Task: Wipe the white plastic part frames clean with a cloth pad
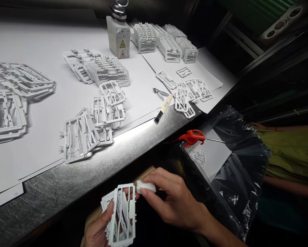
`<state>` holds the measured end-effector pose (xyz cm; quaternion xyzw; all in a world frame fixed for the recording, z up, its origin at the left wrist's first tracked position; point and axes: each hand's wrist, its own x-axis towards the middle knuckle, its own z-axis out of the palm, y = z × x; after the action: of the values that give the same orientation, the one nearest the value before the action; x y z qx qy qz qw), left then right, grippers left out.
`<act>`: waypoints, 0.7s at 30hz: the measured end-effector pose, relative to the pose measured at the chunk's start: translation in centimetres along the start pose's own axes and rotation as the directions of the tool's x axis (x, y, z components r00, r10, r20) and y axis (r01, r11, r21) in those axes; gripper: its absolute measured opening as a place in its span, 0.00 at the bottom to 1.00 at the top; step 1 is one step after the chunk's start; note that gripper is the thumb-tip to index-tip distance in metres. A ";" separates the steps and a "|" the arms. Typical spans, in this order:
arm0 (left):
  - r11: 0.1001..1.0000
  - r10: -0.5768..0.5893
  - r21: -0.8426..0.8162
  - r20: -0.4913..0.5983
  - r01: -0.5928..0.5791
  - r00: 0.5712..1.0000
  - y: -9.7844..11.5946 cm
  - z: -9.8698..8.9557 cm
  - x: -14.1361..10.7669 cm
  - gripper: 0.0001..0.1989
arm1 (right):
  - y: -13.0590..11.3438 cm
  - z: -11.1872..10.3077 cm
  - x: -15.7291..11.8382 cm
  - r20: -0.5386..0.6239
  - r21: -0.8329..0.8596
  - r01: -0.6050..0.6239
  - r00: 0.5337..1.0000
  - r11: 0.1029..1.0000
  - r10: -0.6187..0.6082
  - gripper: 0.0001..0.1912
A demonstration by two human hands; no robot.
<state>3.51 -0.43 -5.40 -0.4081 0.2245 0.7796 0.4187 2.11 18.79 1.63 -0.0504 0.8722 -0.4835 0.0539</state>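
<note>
My left hand (99, 224) is closed around a small stack of white plastic frames (132, 214), with its thumb pressing on the stack's left side. These are flat, slotted rectangles with small tabs on the edges. Pinched between the thumb and fingers of my right hand (173, 197) is a white cotton pad (146, 187), close beside the top right edge of the front frame. Whether the pad touches the frame I cannot tell. Both hands are below the front edge of the metal-edged table (133, 149).
Piles of similar frames (79, 139) lie on white paper. A solvent dispenser bottle (118, 37) with warning labels stands behind. Nippers (160, 92) and a tagged strip (164, 108) rest near the edge. Right are a red air gun (192, 136), a black plastic bag (220, 192) and another person's sleeve (293, 154).
</note>
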 end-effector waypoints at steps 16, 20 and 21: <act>0.997 0.032 -0.062 -0.055 -0.036 0.998 -0.6 -0.4 -0.3 0.11 | -1.5 0.8 0.0 0.100 0.154 0.009 0.995 0.988 -0.024 0.08; 0.998 0.046 -0.035 -0.069 -0.049 0.997 -0.6 0.1 -0.9 0.11 | -1.8 2.6 1.6 -0.036 0.105 0.078 0.997 0.991 -0.075 0.09; 0.998 0.046 -0.040 -0.060 -0.048 0.997 -0.7 0.1 -0.9 0.12 | -1.9 2.9 1.8 -0.032 0.085 0.086 0.996 0.993 -0.083 0.10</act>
<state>4.31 -0.42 -4.54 -0.4341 0.2302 0.7813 0.3848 0.83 15.10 1.63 -0.0779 0.8483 -0.5232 0.0230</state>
